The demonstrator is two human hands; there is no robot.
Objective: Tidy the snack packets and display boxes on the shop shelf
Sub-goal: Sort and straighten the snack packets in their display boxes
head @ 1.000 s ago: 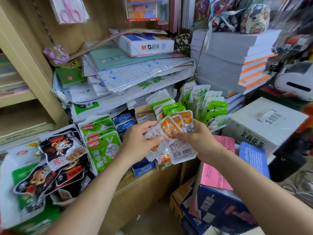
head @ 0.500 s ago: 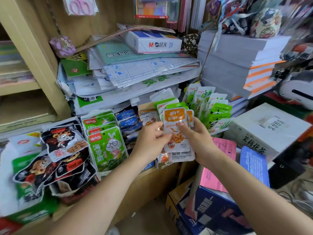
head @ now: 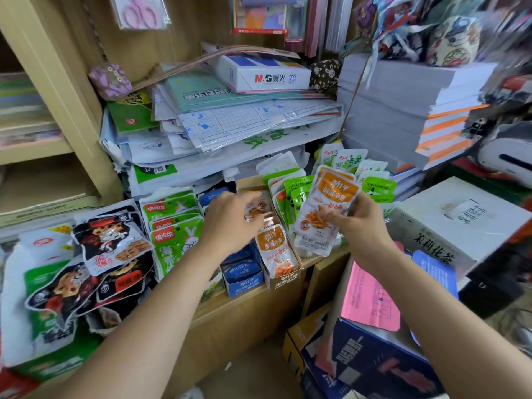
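R hand (head: 363,227) pinches a stack of orange packets (head: 324,207) upright, prob. to keep them aligned for slotting into the orange display box (head: 283,281) just left of it, where L hand (head: 230,223) reaches in, fingers blurred, can't tell if gripping.

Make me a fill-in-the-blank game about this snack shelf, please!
1. The right hand holds snack packets with ____ labels.
2. The green packets just left of the left hand show a cartoon ____.
3. The scissors hanging in a bag at the top are ____.
4. The white M&G paper box on the pile shows the number ____.

Missing words: orange; rabbit; pink; 70.
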